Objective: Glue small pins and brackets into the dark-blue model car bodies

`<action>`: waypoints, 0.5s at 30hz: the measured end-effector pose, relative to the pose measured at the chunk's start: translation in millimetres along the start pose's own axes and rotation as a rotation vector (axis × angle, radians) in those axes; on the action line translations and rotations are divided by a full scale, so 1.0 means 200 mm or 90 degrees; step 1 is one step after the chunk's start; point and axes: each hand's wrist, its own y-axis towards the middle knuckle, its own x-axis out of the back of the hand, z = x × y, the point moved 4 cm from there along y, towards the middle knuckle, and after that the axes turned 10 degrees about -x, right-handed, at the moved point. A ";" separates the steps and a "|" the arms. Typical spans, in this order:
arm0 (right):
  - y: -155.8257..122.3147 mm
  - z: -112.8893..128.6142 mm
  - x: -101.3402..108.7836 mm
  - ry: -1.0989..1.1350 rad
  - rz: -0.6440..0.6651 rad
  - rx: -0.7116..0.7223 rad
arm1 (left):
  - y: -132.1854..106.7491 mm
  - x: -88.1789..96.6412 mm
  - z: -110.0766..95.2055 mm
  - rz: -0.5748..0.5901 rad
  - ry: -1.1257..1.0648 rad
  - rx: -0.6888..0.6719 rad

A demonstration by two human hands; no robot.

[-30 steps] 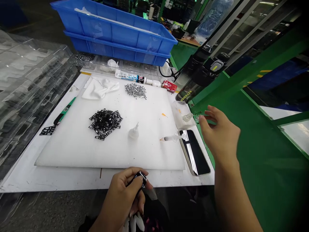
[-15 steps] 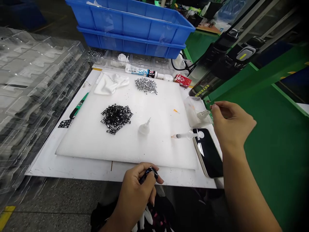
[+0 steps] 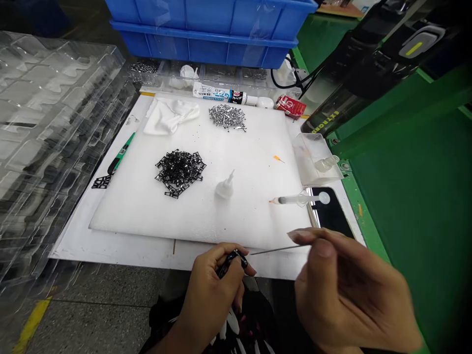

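At the bench's (image 3: 121, 247) six o'clock, the left hand (image 3: 212, 292) pinches a black piece (image 3: 229, 264); at four o'clock, the right hand (image 3: 350, 290) pinches a thin rod (image 3: 278, 249), tip just beside the piece. Apparent step: alignment; the next move calls for steady aim.

Yellowish letters reading "EXTRORD" run along the dark bottle (image 3: 346, 101). The tube (image 3: 212, 92) bears a blue "G", its other characters too small to read. Labels on the red pack (image 3: 290, 106) and cutter (image 3: 122, 152) are illegible.
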 end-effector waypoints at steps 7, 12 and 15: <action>-0.02 -0.02 -0.13 0.038 0.043 0.023 | 0.01 -0.01 0.00 -0.015 -0.017 -0.005; -0.02 -0.02 -0.13 0.029 0.037 0.021 | 0.00 0.00 0.00 -0.013 -0.015 -0.010; -0.01 -0.03 -0.10 0.012 0.031 -0.040 | 0.00 0.00 0.00 -0.010 -0.014 -0.007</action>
